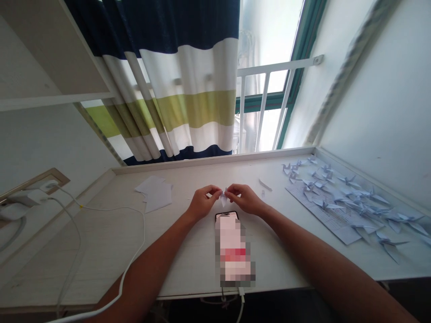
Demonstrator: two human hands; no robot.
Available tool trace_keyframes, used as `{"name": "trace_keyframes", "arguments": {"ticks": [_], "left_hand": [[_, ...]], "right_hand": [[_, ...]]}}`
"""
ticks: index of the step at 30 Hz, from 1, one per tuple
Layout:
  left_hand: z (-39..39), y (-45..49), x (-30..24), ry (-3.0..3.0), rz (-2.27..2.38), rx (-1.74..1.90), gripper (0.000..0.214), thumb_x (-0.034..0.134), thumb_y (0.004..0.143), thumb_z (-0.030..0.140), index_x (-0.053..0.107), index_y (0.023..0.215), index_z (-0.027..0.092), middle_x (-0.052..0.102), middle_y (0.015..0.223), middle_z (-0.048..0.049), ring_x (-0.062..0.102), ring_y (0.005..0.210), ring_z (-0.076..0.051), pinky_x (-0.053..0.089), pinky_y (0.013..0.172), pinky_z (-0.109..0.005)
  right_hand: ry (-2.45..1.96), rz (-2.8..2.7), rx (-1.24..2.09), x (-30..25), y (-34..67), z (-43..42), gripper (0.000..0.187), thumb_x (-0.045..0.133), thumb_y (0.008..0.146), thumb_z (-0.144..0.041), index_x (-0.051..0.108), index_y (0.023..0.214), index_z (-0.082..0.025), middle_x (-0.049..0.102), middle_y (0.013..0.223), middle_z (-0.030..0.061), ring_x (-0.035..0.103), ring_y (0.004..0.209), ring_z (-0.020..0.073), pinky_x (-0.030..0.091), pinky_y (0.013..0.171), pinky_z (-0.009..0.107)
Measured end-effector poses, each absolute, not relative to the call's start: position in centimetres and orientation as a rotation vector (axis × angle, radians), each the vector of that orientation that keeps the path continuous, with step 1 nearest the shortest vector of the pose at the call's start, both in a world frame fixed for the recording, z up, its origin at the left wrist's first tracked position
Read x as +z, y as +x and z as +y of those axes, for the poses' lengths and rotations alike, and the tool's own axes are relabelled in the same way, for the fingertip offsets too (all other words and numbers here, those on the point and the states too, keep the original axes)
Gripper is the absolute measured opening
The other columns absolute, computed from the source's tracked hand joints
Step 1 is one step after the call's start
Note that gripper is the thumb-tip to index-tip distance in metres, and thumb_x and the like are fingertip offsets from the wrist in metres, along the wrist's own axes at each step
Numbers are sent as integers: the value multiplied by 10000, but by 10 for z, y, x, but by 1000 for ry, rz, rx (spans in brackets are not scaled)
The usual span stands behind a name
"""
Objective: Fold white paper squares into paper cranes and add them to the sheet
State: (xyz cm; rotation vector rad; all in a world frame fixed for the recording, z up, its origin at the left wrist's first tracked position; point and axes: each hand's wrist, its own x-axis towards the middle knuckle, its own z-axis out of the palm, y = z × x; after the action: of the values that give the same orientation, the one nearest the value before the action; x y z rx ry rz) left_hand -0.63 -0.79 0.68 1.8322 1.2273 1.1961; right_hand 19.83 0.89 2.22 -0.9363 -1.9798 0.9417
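Observation:
Both hands meet above the middle of the white desk. My left hand and my right hand each pinch one side of a small folded pale-blue paper piece, held just above the desk. Fingers of both hands are closed on it. Directly below the hands lies a phone with its screen up, a cable plugged into its near end.
Several finished paper cranes lie on a sheet at the right. Loose white paper squares sit at the left back. A paper scrap lies behind the right hand. White charger cables run from a wall socket across the desk's left.

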Motion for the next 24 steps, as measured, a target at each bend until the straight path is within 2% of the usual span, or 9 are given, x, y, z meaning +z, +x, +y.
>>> {"name": "trace_keyframes", "arguments": {"ticks": [6, 11, 16, 24], "left_hand": [[-9, -8, 17, 1927, 1241, 1110, 284, 601, 920, 447, 707, 901, 184, 752, 851, -58, 698, 794, -194, 520, 666, -284], [-8, -8, 35, 2161, 1272, 855, 258, 546, 957, 437, 680, 927, 219, 764, 848, -29, 691, 773, -192, 507, 728, -309], [-3, -3, 59, 2339, 1260, 611, 203, 518, 968, 386, 661, 951, 243, 764, 850, -14, 669, 721, -193, 463, 676, -302], [17, 23, 73, 2449, 1182, 541, 192, 509, 960, 361, 667, 952, 252, 756, 822, -21, 660, 710, -206, 444, 647, -306]], "right_hand": [[-940, -2007, 910, 27, 202, 8, 294, 592, 939, -432, 688, 860, -166, 717, 754, 54, 665, 677, 180, 528, 675, 321], [-951, -2155, 840, 40, 213, 9, 262, 584, 943, -378, 707, 860, -162, 733, 820, 72, 662, 735, 188, 527, 685, 321], [-1018, -2247, 786, 52, 224, 13, 235, 585, 939, -357, 716, 882, -171, 745, 867, 77, 664, 759, 197, 525, 687, 332], [-1093, -2197, 708, 59, 260, 19, 208, 612, 915, -351, 713, 845, -184, 737, 810, 57, 646, 708, 186, 515, 659, 322]]}}
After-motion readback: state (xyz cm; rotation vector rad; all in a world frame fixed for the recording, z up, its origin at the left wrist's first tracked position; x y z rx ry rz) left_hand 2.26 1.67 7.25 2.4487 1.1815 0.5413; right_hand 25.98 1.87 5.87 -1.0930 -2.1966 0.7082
